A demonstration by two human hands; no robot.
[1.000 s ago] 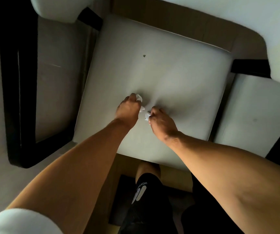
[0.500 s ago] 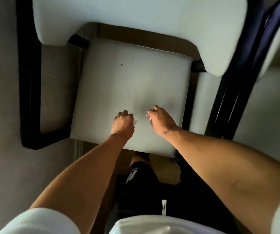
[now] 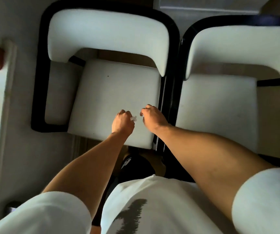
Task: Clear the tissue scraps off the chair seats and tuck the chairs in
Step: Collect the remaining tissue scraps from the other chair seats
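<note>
Two white-cushioned chairs with black frames sit side by side, backrests at the top of view. Both hands hover above the near right part of the left chair seat [image 3: 115, 98]. Left hand [image 3: 122, 122] has fingers curled, pinching a small white tissue scrap [image 3: 134, 118] that pokes out toward the right hand. Right hand [image 3: 152, 118] is curled too, a white fleck at its fingertips; contents unclear. Right chair seat [image 3: 217, 112] is just beside it.

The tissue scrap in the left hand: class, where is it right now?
In the head view, the tissue scrap pokes out of the left hand, above the front part of the left chair seat, just left of the right hand.
</note>
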